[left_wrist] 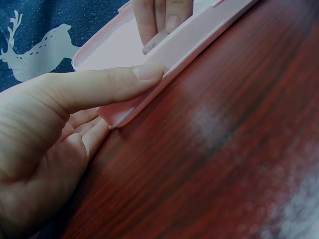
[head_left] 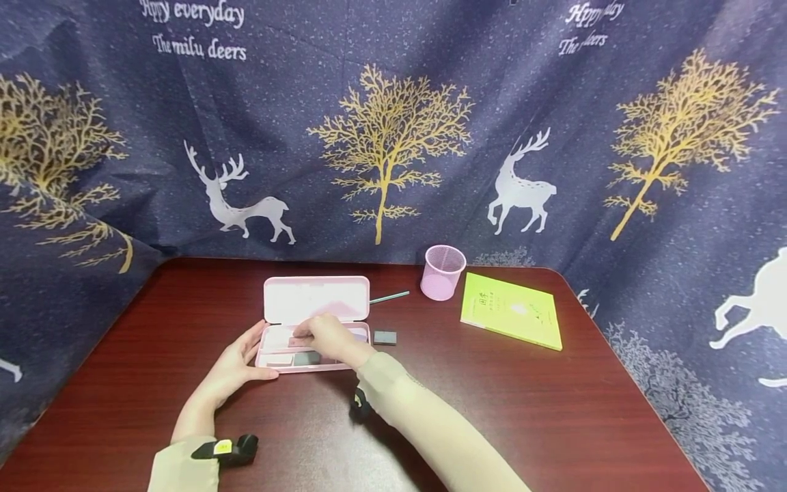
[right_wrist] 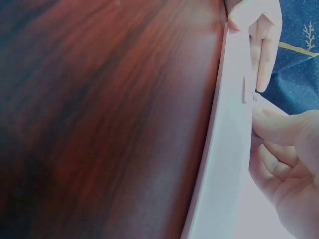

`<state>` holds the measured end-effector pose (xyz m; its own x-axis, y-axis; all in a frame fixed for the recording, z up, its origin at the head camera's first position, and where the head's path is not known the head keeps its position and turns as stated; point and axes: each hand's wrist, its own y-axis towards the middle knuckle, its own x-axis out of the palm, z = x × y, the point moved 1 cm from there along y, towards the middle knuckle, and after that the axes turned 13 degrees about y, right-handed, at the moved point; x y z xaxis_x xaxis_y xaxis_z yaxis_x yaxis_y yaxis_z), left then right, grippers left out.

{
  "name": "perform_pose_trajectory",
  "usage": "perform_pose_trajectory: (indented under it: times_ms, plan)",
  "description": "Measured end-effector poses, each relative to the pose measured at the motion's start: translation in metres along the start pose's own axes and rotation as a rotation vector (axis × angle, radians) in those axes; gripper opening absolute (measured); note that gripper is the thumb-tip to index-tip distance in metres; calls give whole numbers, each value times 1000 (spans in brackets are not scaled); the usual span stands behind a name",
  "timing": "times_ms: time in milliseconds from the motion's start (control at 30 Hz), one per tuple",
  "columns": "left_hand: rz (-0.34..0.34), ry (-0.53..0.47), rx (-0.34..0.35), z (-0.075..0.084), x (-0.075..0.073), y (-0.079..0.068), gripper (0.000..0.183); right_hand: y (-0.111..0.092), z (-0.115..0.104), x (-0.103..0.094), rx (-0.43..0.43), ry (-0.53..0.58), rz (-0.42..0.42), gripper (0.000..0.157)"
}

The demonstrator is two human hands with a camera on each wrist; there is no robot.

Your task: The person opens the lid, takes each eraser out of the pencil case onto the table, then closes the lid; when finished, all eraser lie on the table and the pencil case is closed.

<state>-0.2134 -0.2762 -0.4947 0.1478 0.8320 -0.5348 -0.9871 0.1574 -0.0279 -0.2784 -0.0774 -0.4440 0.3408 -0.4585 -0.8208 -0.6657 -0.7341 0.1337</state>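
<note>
A pink pencil case (head_left: 316, 295) lies on the table with its lid tipped back. My left hand (head_left: 236, 359) grips its left end, the thumb along the front wall and the fingers round the side. Inside the case, my right hand (head_left: 328, 336) pinches a small pale eraser (left_wrist: 155, 44) with printed marks, partly hidden by the fingers. The front compartment holds a white block (head_left: 277, 359) and a grey block (head_left: 307, 358). Something light purple (head_left: 359, 333) shows at the right of the back compartment, beyond the right hand.
Just right of the case, a dark grey block (head_left: 385, 338) lies on the brown table (head_left: 430, 410). A thin teal stick (head_left: 390, 297) sticks out beside the lid. Farther right stand a pink mesh pen holder (head_left: 441, 280) and a flat yellow-green book (head_left: 512, 311). A patterned cloth hangs behind.
</note>
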Motion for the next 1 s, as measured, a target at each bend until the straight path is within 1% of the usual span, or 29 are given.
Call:
perform_pose_trajectory:
  times_ms: [233,433,533,767,933,1000]
  plan:
    - [-1,-14,15,0,1,-1,109,-4,-3,-2,18,33,43,20]
    - [-4,-27,25,-2,0,0,109,-8,-5,-9,5,59,111,19]
    - [-2,-17,24,-2,-1,0,110,-11,-5,-13,-10,51,158,19]
    - [-5,4,7,-2,0,1,111,-27,1,-28,-11,107,225,20]
    - [-2,-5,-13,-3,0,2,112,-41,11,-39,-41,99,277,18]
    - [-2,-5,-10,-2,0,2,112,-48,16,-44,-55,99,302,17]
